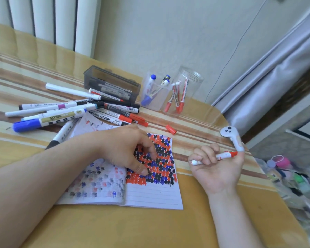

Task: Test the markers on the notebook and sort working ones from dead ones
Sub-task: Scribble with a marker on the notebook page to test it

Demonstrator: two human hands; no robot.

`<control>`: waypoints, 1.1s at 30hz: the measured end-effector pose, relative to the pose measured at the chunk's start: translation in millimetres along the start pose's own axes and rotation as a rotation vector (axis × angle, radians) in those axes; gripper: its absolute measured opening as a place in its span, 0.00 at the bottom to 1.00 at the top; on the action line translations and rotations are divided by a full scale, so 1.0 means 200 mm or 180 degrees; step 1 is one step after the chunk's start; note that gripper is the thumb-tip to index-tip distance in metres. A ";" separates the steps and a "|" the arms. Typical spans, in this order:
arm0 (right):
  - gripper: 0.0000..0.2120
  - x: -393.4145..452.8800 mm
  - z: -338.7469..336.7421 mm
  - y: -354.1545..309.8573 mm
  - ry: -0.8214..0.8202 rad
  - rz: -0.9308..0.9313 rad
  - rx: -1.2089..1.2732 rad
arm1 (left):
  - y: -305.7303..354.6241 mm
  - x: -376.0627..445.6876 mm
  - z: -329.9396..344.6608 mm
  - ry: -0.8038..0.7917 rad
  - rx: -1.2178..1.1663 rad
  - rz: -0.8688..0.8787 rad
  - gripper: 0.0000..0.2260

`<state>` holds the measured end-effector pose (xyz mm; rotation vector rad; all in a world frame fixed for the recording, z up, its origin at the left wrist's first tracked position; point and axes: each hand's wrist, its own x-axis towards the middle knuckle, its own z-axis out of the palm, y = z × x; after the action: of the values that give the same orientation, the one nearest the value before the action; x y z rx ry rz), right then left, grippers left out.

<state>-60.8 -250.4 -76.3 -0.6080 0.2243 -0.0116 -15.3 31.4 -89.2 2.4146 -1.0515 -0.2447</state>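
From the head view, the task looks well under way: the notebook point(150, 194) on the desk point(115, 228) is crowded with red, blue and black test marks. The square cup point(154, 102) holds about three blue markers, the round jar point(190, 81) three red ones, and roughly a dozen lie unsorted in the pile point(75, 111). The left hand point(127, 149) presses the page with loosely bent fingers; the right hand point(217, 169) grips an uncapped red marker point(220, 156), its red cap point(171, 129) lying apart.

Red, blue and black scribble marks fill the white lined notebook point(150, 192) on a tan-striped table point(115, 230).
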 end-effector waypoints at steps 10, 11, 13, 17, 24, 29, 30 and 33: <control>0.23 0.08 -0.03 0.06 0.0619 -0.0116 -0.0395 | -0.01 0.00 0.00 0.0009 -0.0017 0.0057 0.23; 0.21 0.08 -0.02 0.07 0.0642 -0.0161 -0.0551 | -0.01 0.00 0.01 0.0034 -0.0028 0.0073 0.23; 0.13 0.10 0.04 0.04 0.0490 -0.0343 -0.0837 | -0.02 0.00 0.01 0.0090 -0.0059 0.0093 0.22; 0.06 0.20 0.37 -0.12 -0.0050 -0.0880 -0.1315 | -0.02 0.01 0.02 0.0204 -0.0055 0.0135 0.18; 0.05 0.64 0.77 -0.22 0.0365 -0.1014 -0.2335 | -0.02 0.01 0.03 0.0275 -0.0022 0.0119 0.18; 0.28 0.64 0.66 -0.15 0.0428 -0.1323 -0.2477 | -0.02 0.01 0.03 0.0271 -0.0100 0.0111 0.18; 0.32 0.61 0.60 -0.11 0.0488 -0.1398 -0.2669 | -0.02 0.01 0.03 0.0282 -0.0095 0.0107 0.19; 0.20 0.51 0.39 0.04 0.0604 -0.1394 -0.4372 | -0.01 0.01 0.02 0.0283 -0.0022 0.0081 0.22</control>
<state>53.8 -206.9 -39.9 -2.0224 0.2610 -0.3629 -13.9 29.5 -94.0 2.3814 -1.0391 -0.1309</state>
